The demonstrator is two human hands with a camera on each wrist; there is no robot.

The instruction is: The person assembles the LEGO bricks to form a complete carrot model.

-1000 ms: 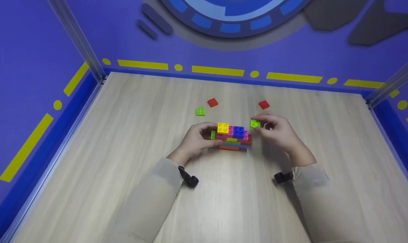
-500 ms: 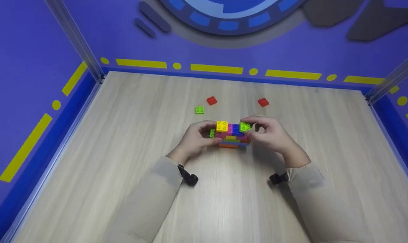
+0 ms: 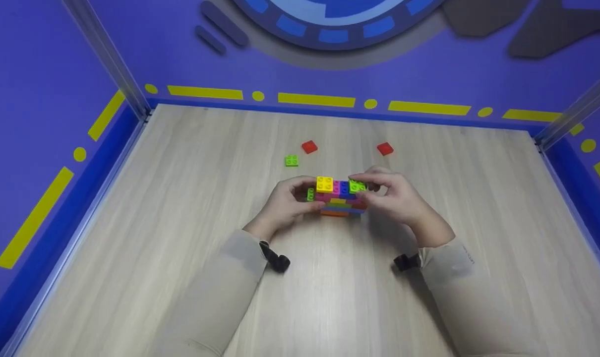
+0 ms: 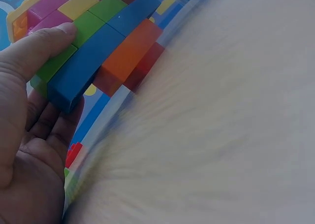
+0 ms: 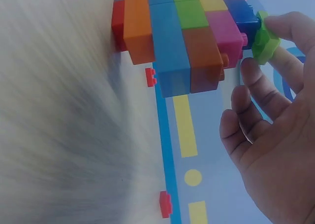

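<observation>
A multicoloured block of stacked toy building bricks (image 3: 340, 207) stands between the hands, with orange and red bricks at its bottom. My left hand (image 3: 286, 202) grips its left end, thumb on the near side and fingers behind and below. On top sit a yellow brick (image 3: 325, 184) at the left and a blue brick (image 5: 241, 19) towards the right. Thumb and forefinger of my right hand (image 3: 398, 198) pinch a small lime-green brick (image 5: 266, 41) at the blue brick's studs. It looks slightly tilted there; whether it is fully seated I cannot tell. The right hand's other fingers are loosely bent.
Beyond the hands on the wooden table (image 3: 206, 163) lie a loose lime-green brick (image 3: 291, 160) and two flat red bricks, one to the left (image 3: 309, 147) and one to the right (image 3: 385, 148). Blue walls (image 3: 330, 74) border the table's back and sides.
The right hand has moved left with the lime-green brick, from beside the stack onto its top right, over the blue brick. The left hand keeps its grip on the stack.
</observation>
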